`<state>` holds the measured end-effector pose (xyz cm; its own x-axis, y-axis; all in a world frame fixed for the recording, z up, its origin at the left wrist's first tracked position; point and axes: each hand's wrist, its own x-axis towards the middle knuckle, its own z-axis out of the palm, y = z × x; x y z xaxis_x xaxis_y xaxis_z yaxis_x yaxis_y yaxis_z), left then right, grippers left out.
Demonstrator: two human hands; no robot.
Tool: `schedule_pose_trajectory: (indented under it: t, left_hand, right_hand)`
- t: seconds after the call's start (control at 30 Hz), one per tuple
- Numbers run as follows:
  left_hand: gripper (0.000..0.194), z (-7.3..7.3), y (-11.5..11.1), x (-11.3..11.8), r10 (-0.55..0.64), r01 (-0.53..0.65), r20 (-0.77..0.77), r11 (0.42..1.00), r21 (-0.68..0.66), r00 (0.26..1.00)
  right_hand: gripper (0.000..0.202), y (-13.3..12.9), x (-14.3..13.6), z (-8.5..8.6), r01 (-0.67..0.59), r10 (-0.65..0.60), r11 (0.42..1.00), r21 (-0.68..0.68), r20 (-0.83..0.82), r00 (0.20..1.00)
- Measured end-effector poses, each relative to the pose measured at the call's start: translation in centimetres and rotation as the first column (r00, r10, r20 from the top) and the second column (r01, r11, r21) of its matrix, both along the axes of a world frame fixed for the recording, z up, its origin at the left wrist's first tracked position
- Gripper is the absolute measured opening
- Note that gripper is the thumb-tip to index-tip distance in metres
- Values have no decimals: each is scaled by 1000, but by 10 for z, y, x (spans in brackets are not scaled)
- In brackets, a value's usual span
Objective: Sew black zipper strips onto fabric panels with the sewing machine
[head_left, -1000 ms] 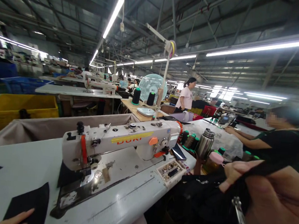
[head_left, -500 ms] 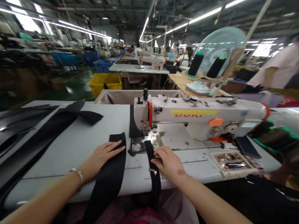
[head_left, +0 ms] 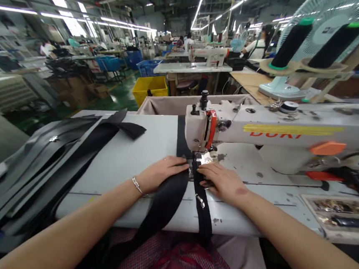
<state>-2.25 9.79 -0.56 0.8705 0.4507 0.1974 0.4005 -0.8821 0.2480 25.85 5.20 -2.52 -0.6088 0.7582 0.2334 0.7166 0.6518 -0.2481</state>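
Observation:
My left hand (head_left: 165,171) presses a wide black strip (head_left: 169,196) beside the needle area, fingers stretched together over its far end. The thumb is hidden. My right hand (head_left: 222,182) has its fingertips on a black zipper (head_left: 202,214), close to the presser foot. Its lower fingers are curled, and a thin shiny metal thing I cannot make out shows at them. A silver zipper pull (head_left: 200,201) lies on the zipper, which hangs over the table's front edge. Strip and zipper lie side by side before the sewing machine (head_left: 224,130).
Long black strips (head_left: 54,157) are heaped at the left of the sewing table (head_left: 154,132). A parts tray (head_left: 338,215) with metal pieces lies right. Thread cones (head_left: 291,43) and a fan (head_left: 328,30) stand behind. Beyond are a yellow crate (head_left: 150,89) and other workers.
My left hand has moved right and forward, bringing the wide strip up against the zipper at the needle area. My right hand stays by the zipper. The view has shifted closer to the machine.

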Motion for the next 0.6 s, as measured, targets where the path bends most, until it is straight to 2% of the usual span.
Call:
schedule_pose_trajectory:
  t: [0.07, 0.13, 0.2, 0.33, 0.5, 0.6]
  left_hand:
    - [51, -3, -4, 16, -88, 88, -60, 996, 0, 994]
    - [62, -8, -6, 27, -123, 125, -120, 992, 4, 985]
    - [68, -12, -6, 32, -97, 99, -142, 995, 9, 985]
    - [58, -14, -5, 30, -34, 33, -151, 999, -7, 988]
    - [56, -13, -6, 27, -48, 48, -169, 999, -6, 984]
    - [58, -12, -7, 29, -18, 21, -203, 1000, 11, 979]
  right_hand:
    - [46, 2, 1, -3, 20, -20, 1000, 5, -30, 999]
    - [46, 2, 1, -5, 38, -38, 999, 3, -52, 998]
    - [45, 2, 0, -6, 41, -42, 999, -15, -66, 997]
    - [43, 2, 0, -4, 48, -50, 998, -34, -58, 997]
    - [43, 3, 0, -4, 47, -48, 999, -26, -52, 997]
    - [44, 2, 0, -2, 48, -49, 998, -28, -44, 998]
